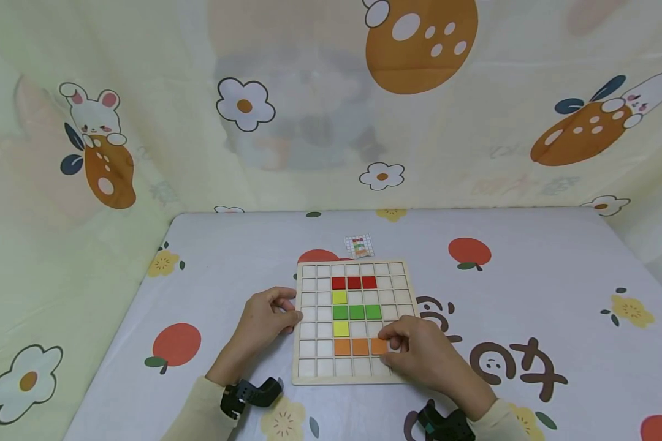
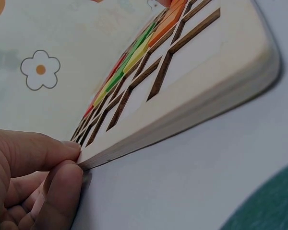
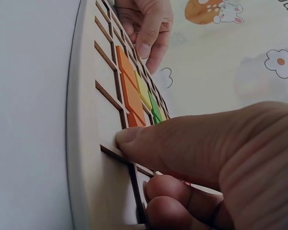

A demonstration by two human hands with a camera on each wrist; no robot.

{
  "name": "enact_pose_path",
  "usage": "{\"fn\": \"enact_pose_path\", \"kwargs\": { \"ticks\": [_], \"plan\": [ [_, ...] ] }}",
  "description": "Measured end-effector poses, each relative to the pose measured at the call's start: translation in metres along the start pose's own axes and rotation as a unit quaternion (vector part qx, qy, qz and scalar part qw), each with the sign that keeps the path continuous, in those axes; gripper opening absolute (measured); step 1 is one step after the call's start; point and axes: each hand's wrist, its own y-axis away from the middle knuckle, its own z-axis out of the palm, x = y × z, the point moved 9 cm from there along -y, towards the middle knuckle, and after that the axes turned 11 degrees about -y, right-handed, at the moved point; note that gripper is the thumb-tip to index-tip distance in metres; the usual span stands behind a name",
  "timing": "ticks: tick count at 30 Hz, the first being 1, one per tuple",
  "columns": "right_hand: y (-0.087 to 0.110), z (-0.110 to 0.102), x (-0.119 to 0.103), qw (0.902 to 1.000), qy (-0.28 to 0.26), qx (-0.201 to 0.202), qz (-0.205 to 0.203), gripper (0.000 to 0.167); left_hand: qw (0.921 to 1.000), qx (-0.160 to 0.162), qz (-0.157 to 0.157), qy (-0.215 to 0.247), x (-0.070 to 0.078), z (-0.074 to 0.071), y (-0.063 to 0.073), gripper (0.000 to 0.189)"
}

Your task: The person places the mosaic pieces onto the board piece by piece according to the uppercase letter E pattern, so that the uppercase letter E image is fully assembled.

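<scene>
A wooden grid board (image 1: 353,383) lies on the table with coloured square tiles in its cells. Three red tiles (image 1: 354,283) form the far row and three green tiles (image 1: 357,312) the middle one. Single yellow tiles (image 1: 339,297) sit between the rows at the left. Nearest me is a row of orange tiles (image 1: 360,347). My left hand (image 1: 267,315) pinches the board's left edge between thumb and finger, plainly in the left wrist view. Over the right side, my right hand (image 1: 422,352) has thumb and forefinger around the rightmost orange tile (image 3: 136,120), partly covering it.
Just beyond the board's far edge lies a small card (image 1: 359,246) printed with a coloured grid pattern. A patterned cloth (image 1: 529,269) covers the table, and a printed curtain (image 1: 309,141) rises behind it.
</scene>
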Motion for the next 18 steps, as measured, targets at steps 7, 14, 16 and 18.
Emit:
{"fn": "enact_pose_path", "kwargs": {
  "ticks": [7,14,16,18],
  "plan": [
    [0.0011,0.0004,-0.0018,0.9999,0.004,0.0,-0.013,0.023,1.0,-0.001,-0.001,0.001,-0.0001,0.0,0.0,0.039],
    [0.0002,0.0012,-0.0019,0.9998,0.009,-0.003,-0.018,0.023,1.0,-0.001,0.004,0.003,-0.0002,0.0002,-0.0004,0.039],
    [-0.0002,0.0015,-0.0014,0.9998,0.012,-0.002,-0.016,0.024,1.0,-0.001,0.005,0.002,-0.0004,0.0003,-0.0004,0.039],
    [-0.0002,0.0016,-0.0012,0.9998,0.013,-0.002,-0.016,0.024,1.0,-0.001,0.005,0.001,-0.0006,0.0005,-0.0005,0.039]
  ]
}}
